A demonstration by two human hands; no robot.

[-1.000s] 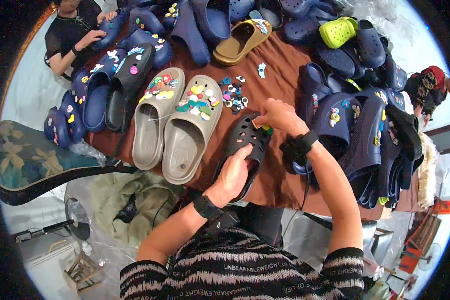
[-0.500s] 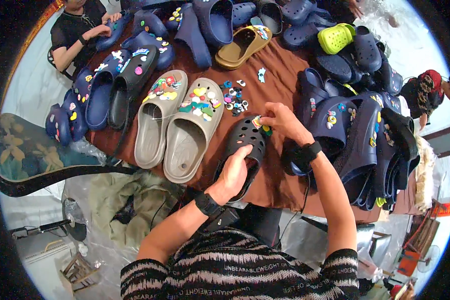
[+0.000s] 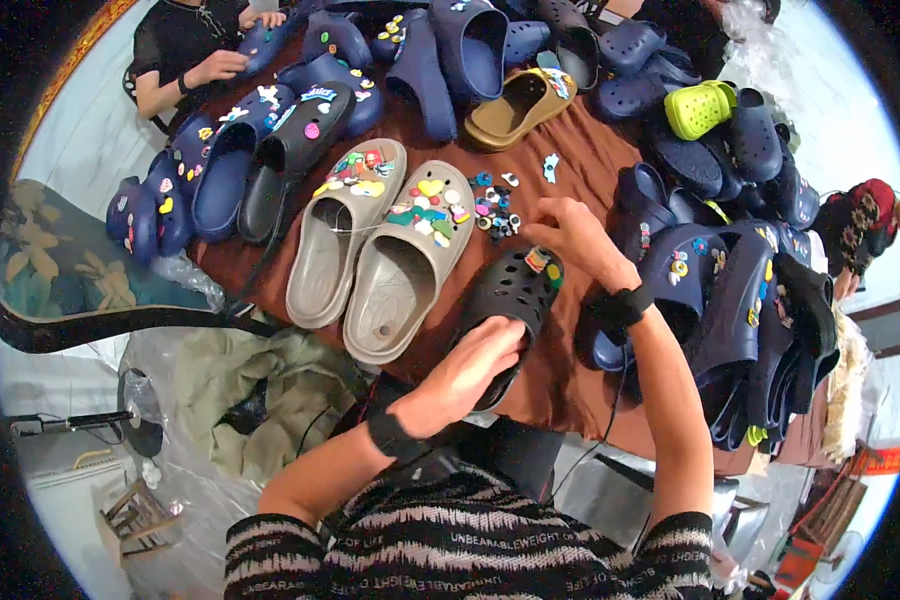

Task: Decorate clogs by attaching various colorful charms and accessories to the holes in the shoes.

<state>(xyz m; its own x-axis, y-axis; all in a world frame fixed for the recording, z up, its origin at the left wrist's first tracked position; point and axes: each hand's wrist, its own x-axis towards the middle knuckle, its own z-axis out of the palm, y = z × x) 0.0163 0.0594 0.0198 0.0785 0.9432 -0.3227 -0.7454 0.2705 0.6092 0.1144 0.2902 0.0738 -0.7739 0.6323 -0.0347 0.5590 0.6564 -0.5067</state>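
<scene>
A black clog [image 3: 511, 290] with round holes lies on the brown cloth in front of me, toe pointing away. My left hand [image 3: 465, 368] grips it, fingers reaching into the foot opening. On the toe sit a small red and yellow charm [image 3: 537, 261] and a green and yellow charm [image 3: 555, 273]. Bent fingers of my right hand [image 3: 577, 238] are at the toe's far edge, just above these charms; their tips are partly hidden. Beyond the toe lies a pile of small charms [image 3: 496, 212], mostly black, white and blue. A light blue charm [image 3: 550, 168] lies apart from it.
Two grey slides [image 3: 378, 318] covered in charms stand left of the clog. Navy clogs [image 3: 228, 190] line the left and far side; more navy clogs [image 3: 735, 300] are heaped at right, near a lime clog [image 3: 700, 108]. A brown clog [image 3: 518, 110] lies beyond. Another person's hand [image 3: 217, 67] is at far left.
My left hand has moved from the clog's top edge into its opening. My right hand has shifted slightly off the red and yellow charm, which now shows on the toe. The whole view has shifted.
</scene>
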